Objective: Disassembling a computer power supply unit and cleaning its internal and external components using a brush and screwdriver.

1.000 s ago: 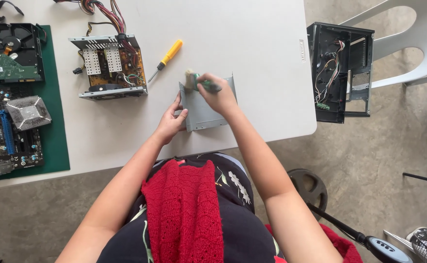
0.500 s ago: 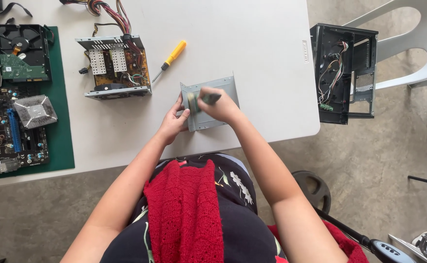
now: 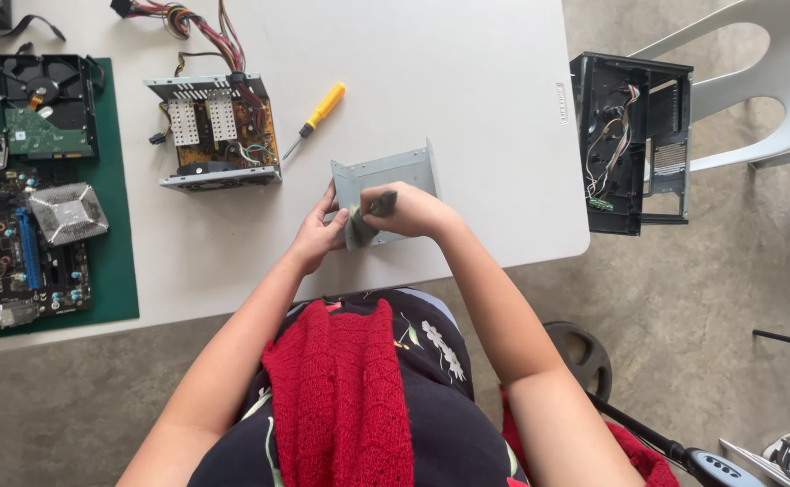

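On the green rectangular mat [image 3: 120, 280] at nine o'clock lies a dark circuit board [image 3: 16, 261]. An opened metal power supply box [image 3: 214, 135] sits at eleven, a yellow-handled screwdriver [image 3: 318, 115] just beside it. At centre, the left hand [image 3: 318, 233] pinches the grey sheet-metal bracket [image 3: 395, 171] by its edge (held above the white table [image 3: 467, 81]); the right hand [image 3: 408, 209] grips a small grey-green cloth [image 3: 368, 216] against it. The black computer case [image 3: 634, 144] stands at two.

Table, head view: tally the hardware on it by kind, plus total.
Open power supply: 1
Yellow-handled screwdriver: 1
Grey metal bracket, held in both hands, left hand and right hand: 1
Motherboard: 1
Hard drive: 1
Green mat: 1
Total: 6
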